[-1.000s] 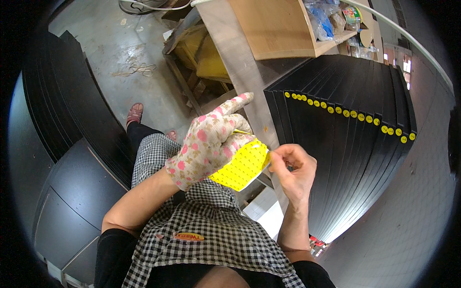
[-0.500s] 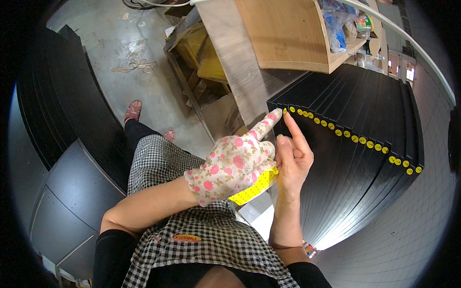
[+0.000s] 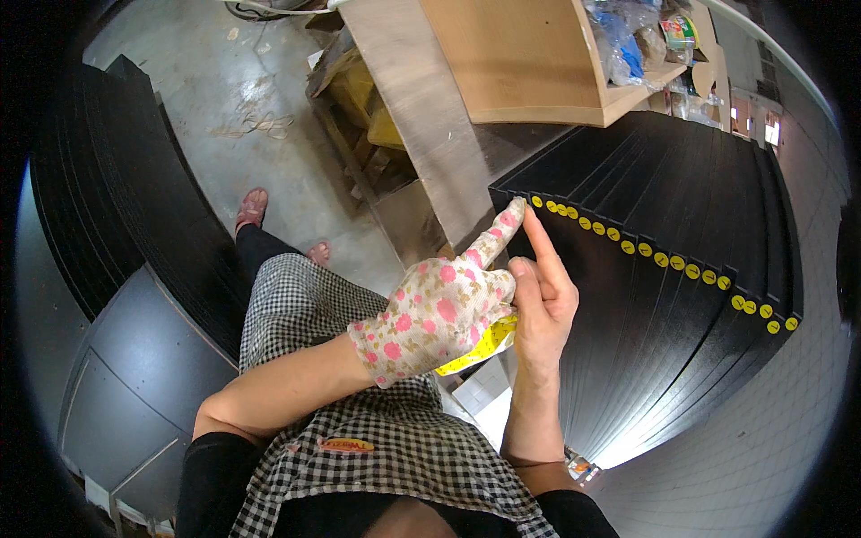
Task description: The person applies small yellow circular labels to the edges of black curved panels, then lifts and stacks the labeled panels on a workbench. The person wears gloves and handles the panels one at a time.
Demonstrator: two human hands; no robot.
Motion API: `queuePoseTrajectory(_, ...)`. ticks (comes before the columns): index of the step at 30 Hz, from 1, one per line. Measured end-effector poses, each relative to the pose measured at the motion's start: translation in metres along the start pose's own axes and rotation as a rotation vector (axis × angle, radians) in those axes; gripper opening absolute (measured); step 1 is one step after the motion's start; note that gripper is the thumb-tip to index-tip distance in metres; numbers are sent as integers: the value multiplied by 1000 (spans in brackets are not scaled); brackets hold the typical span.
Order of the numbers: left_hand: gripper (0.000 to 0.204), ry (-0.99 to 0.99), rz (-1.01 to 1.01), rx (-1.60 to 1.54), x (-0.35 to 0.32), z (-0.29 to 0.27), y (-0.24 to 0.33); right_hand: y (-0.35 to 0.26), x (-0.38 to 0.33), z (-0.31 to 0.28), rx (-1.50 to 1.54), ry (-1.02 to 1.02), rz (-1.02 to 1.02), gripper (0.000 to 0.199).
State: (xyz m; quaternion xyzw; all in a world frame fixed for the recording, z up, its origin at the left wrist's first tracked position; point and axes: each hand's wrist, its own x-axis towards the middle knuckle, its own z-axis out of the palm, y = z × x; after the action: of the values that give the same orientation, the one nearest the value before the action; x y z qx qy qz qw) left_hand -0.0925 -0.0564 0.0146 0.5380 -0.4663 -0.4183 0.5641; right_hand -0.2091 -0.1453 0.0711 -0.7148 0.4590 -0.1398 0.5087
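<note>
My left hand (image 3: pixel 430 309), in a white glove with pink flowers, has its index finger stretched to the near-left top corner of a stack of black panels (image 3: pixel 619 314). Its other fingers are curled around a sheet of yellow stickers (image 3: pixel 480 348), partly hidden under the hand. My bare right hand (image 3: pixel 545 314) is beside it, index finger extended with the tip against the left glove's fingertip at the panel edge. Its thumb is raised and apart, and its other fingers are bent. Round yellow stickers (image 3: pixel 662 260) run in a row along the panels' top edges.
More black panels (image 3: pixel 117 197) stand at the left behind a grey panel (image 3: pixel 134 350). A metal-topped bench (image 3: pixel 421 99) carries a wooden shelf unit (image 3: pixel 520 67) with plastic bags. Yellow material (image 3: pixel 384 128) sits under the bench. A cord (image 3: pixel 260 125) lies on the floor.
The right index fingertip has moved slightly left, closer to the left fingertip. The sticker at the fingertips is now covered. Less of the yellow sheet shows.
</note>
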Motion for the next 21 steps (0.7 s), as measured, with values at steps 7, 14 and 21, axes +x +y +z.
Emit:
queuePoseTrajectory(7,15,-88,-75,318,5,3,22,-10,-29,-13,-357,166,-80,41)
queuePoseTrajectory(14,13,38,-40,195,-11,-3,23,-16,-25,-7,96,7,61,49)
queuePoseTrajectory(21,10,93,54,253,-6,-6,11,-13,-4,4,252,-25,135,53)
